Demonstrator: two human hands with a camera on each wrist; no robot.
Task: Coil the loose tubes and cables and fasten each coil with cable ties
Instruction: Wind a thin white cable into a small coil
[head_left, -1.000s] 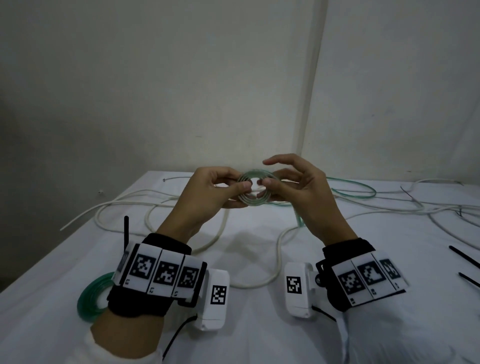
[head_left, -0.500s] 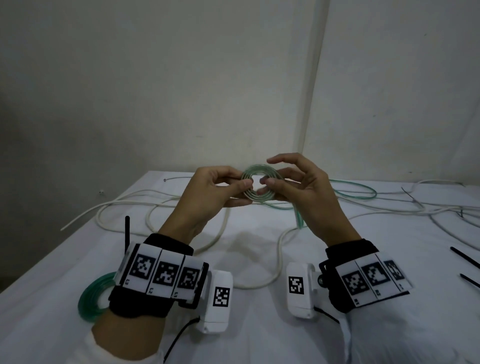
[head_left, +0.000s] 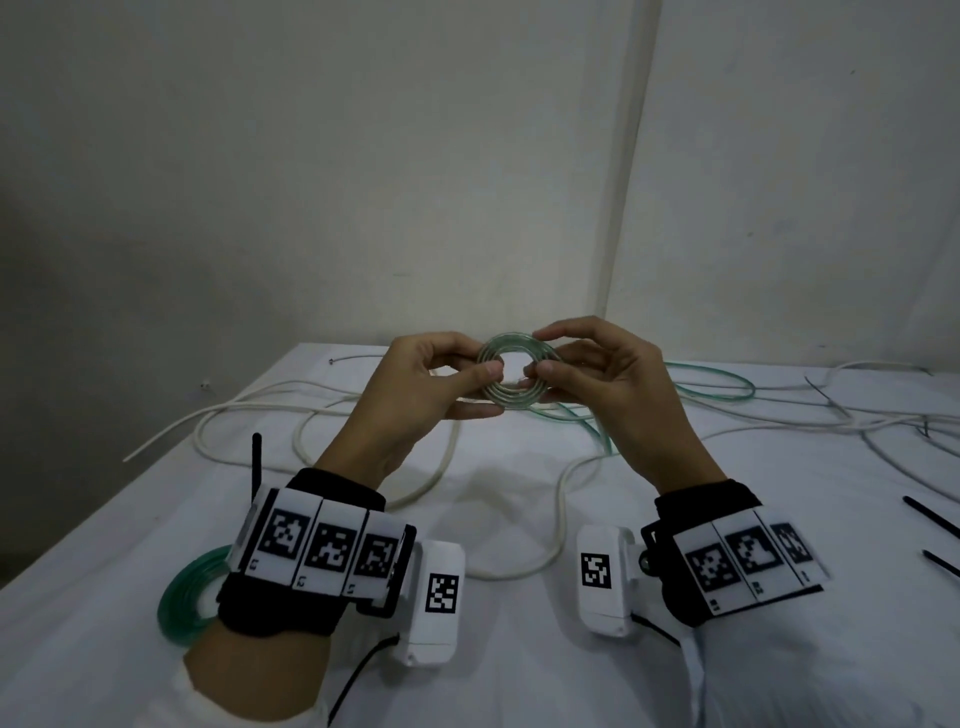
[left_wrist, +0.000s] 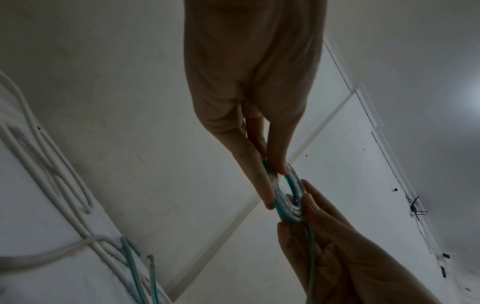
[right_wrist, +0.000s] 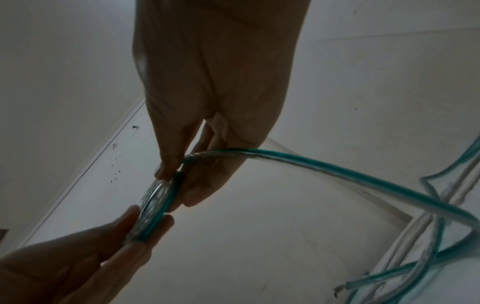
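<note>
Hidden or unclear: we cannot see the far rim of the small tube coil (head_left: 511, 375) behind our fingertips, and our left forearm covers part of the finished green coil (head_left: 189, 597) lying on the white surface (head_left: 519, 649). The black cable ties (head_left: 932, 517) are cut off at the right edge. Both wrist views are dim.

Pose: we hold both hands raised above the surface, wrists apart, fingertips meeting at the middle.

Left hand (head_left: 415, 395): thumb and fingers are pinched together on the left side of the small coil.

Right hand (head_left: 602, 379): thumb and lower fingers are pinched on the coil's right side; the index finger arches above it.

Tube: the green-tinted tail (right_wrist: 337, 172) runs from the coil past the right palm, down to the surface, among loose white cables (head_left: 322, 410).
</note>
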